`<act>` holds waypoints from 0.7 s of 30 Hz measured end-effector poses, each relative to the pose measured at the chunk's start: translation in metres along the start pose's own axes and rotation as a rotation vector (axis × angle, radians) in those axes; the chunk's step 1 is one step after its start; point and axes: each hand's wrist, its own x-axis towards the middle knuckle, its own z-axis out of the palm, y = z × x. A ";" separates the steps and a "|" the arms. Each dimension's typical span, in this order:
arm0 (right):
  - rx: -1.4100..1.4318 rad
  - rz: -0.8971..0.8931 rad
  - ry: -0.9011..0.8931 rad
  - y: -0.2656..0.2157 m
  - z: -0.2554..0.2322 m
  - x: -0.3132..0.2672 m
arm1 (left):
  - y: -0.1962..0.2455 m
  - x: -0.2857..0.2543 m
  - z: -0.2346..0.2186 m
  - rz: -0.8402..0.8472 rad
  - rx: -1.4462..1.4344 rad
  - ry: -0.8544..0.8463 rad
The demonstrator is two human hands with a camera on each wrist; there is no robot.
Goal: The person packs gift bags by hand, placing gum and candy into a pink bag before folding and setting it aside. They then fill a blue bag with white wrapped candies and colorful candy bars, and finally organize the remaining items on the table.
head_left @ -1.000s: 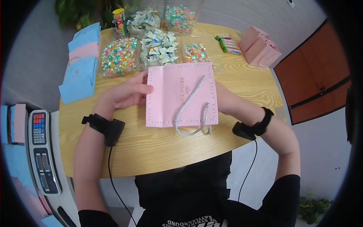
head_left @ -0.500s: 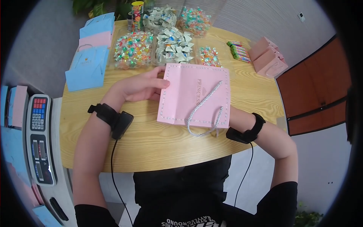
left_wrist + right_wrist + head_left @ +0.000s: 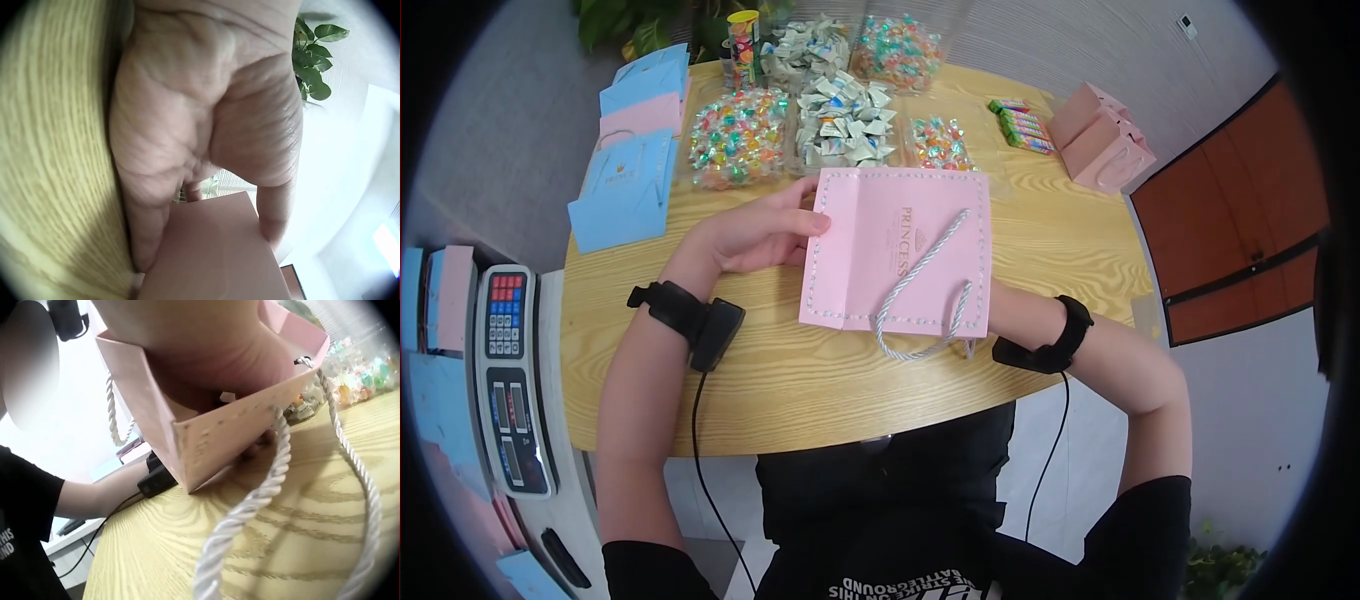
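A pink gift bag [image 3: 835, 270] printed PRINCESS, with a dotted silvery border, lies on its side over the table, mouth to the right. My left hand [image 3: 765, 236] grips its base end, thumb on the upper face and fingers beneath; in the left wrist view the hand [image 3: 200, 106] straddles the pink base. My right hand [image 3: 231, 359] reaches in through the mouth up to the wrist, its fingers hidden by the bag's walls. A small white patch [image 3: 228, 397] shows beside it inside; I cannot tell what the fingers hold. White rope handles [image 3: 250, 503] hang loose.
Behind the bag stand clear trays of wrapped candies [image 3: 738, 138], white sachets [image 3: 845, 125] and more candies [image 3: 940, 143]. Green candy packs [image 3: 1022, 128] and pink bags [image 3: 1103, 140] are at right. Blue bags [image 3: 625, 190] line the left edge, near a scale [image 3: 512, 380].
My right forearm has slid left, deeper into the bag's mouth. The left hand keeps its grip on the base. The whole head view has shifted slightly.
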 end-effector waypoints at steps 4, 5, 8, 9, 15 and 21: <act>-0.220 0.010 0.257 0.011 0.030 0.009 | 0.002 -0.002 0.001 -0.005 0.000 0.010; -0.521 -0.129 0.579 0.018 0.046 0.011 | 0.002 -0.003 0.001 -0.004 -0.004 0.010; -0.568 -0.141 0.550 0.014 0.044 0.004 | 0.000 -0.002 0.000 0.019 0.021 0.011; -0.593 -0.146 0.536 0.014 0.044 0.006 | 0.000 -0.002 0.000 0.017 0.022 0.013; -0.745 -0.176 0.451 0.015 0.041 0.001 | 0.001 -0.003 0.002 0.006 0.026 -0.018; -0.887 -0.212 0.368 0.014 0.040 0.010 | 0.001 -0.002 0.001 0.009 0.034 -0.001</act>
